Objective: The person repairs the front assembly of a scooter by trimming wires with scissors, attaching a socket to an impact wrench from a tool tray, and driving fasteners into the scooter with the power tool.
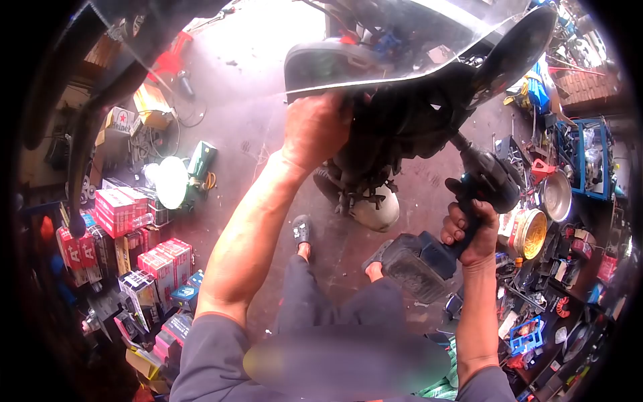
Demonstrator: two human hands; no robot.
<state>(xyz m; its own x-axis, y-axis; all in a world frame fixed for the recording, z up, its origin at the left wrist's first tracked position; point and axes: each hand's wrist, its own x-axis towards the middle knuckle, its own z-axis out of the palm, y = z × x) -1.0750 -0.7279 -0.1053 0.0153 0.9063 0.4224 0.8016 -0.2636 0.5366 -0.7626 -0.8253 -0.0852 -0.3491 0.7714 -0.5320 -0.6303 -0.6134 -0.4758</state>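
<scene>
In my right hand (pixel 479 231) is a black cordless impact wrench (pixel 492 177), its grip wrapped by my fingers. The bulky battery (pixel 435 254) hangs below, and the tool's nose points up-left, at the right side of a dark vehicle assembly (pixel 395 127). Whether the tip touches it I cannot tell. My left hand (pixel 316 130) is closed at the assembly's left side, under the edge of a clear curved screen (pixel 415 53). Its fingertips are hidden, with what they grip. Below the assembly a rounded cream-coloured part (pixel 376 209) shows.
A dark oval mirror-like part (pixel 516 57) juts out at upper right. Red-and-white boxes (pixel 120 211) are stacked at left, near a white round object (pixel 171 182). Tools and parts crowd the right, with a metal bowl (pixel 557 195), a yellow-lined tub (pixel 534 234) and a blue rack (pixel 589 161).
</scene>
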